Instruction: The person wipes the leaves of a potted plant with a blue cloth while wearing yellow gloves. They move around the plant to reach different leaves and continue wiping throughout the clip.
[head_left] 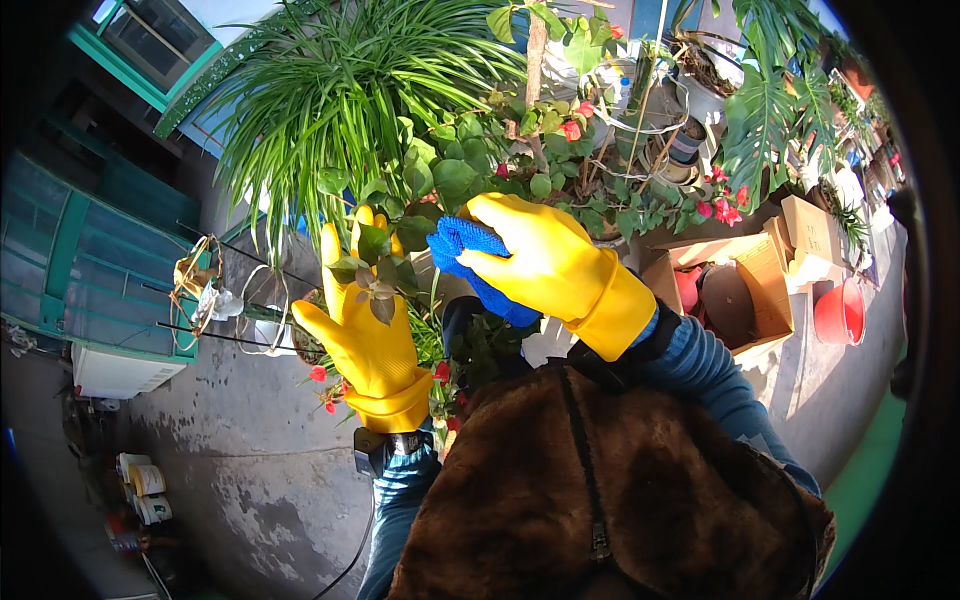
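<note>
Hands, two of them, both wore bright yellow rubber gloves and reached up into potted plants from the lower edge of the view. Gloved right hand [545, 262] was closed around one crumpled blue cloth [470, 258], fingers curled over the top of it and thumb under, pressing it against the round green leaves of a small red-flowered plant [470, 170]. Gloved left hand [362, 325] was spread wide, fingers apart and pointing up, its palm behind a stem with a few dusty green leaves [372, 285] that lay across the glove; whether the fingers pinched the stem could not be told. The cloth sat just right of the left hand's fingertips, near the middle of the view.

Blue sleeves covered both forearms, and a dark wrist strap [385, 443] showed under the left cuff. A brown furry garment [600, 500] filled the lower centre.

Above the hands rose one large spider plant with long, narrow striped leaves [340, 90]. To the upper right hung one plant with big split leaves [765, 120]. Red blossoms dotted the foliage in several spots.

Right of the hands stood one open brown cardboard box [745, 285] holding a dark round pot, with a smaller pale box [810, 230] behind it. One red plastic bucket [840, 312] stood beside them on the grey concrete ground [250, 470]. At far left, a green-framed structure [90, 260] and several small rolls or tins [145, 490] lay well apart from the hands.
</note>
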